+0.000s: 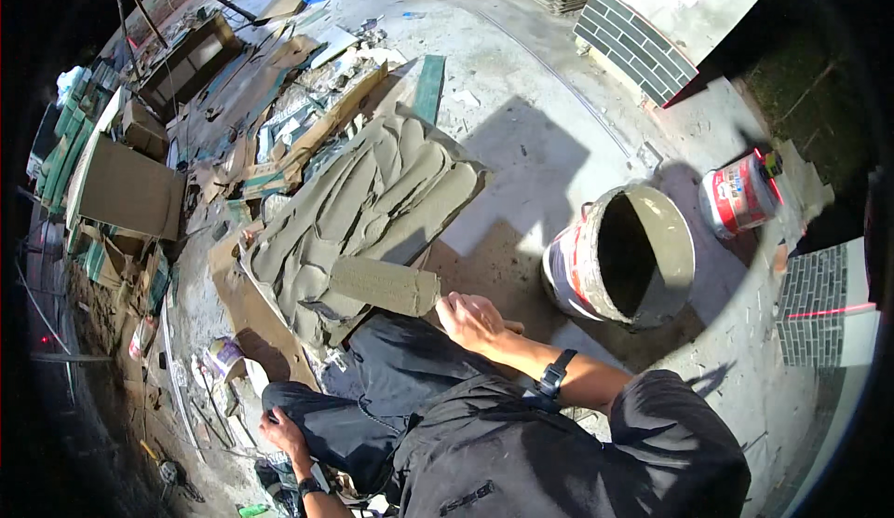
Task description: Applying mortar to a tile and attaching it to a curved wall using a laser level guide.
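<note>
Grasping a flat, rectangular, mortar-coated grey trowel [384, 285] in the right hand's [472, 320] curled fingers; pointing its long axis leftward from them, over wavy grey mortar [363, 203]; resting the farther left hand [283, 432], fingers loose, on a dark-trousered knee [312, 417].

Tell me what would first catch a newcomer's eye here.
Probably the thick, wavy grey paste in the middle, with a coated trowel at its near edge in the right hand. A large open bucket sits right of the paste, and debris litters the upper left.
</note>
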The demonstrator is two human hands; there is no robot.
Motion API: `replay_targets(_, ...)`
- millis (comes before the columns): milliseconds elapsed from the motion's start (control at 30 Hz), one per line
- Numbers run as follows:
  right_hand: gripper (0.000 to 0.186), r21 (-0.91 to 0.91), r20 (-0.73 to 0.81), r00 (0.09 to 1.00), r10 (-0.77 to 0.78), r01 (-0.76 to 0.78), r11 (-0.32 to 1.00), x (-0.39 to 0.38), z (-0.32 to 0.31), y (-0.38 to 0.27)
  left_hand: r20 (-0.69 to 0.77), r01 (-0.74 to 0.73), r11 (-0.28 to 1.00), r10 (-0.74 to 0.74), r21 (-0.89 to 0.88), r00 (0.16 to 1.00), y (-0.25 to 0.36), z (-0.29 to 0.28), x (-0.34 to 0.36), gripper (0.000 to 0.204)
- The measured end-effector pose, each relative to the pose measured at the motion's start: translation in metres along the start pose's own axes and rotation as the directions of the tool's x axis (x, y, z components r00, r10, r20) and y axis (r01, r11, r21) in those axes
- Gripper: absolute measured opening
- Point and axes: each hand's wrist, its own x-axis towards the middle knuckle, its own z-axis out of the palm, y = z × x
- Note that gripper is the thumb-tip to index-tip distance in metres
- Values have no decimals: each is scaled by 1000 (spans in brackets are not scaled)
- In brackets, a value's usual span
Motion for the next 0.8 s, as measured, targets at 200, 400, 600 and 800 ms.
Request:
replay_targets(200, 13, -55, -10, 967, 254, -254, 966, -5, 13, 32, 50, 85, 996, -86, 24, 995, 8, -7, -4, 49)
replay_targets(400, 20, -44, -71, 677, 733, -736, 675, -46, 9, 89, 23, 58, 998, -59, 26, 998, 0, 1, -1, 49)
replay_targets(600, 17, 73, -58, 662, 748, -744, 664, -66, -15, 82, -37, -1, 999, 2, 34, 999, 6, 2, -3, 49)
replay_targets(800, 15, 113, -14, 878, 479, -475, 873, -24, -59, 39, -105, 49, 996, -56, -68, 993, 24, -11, -15, 45)
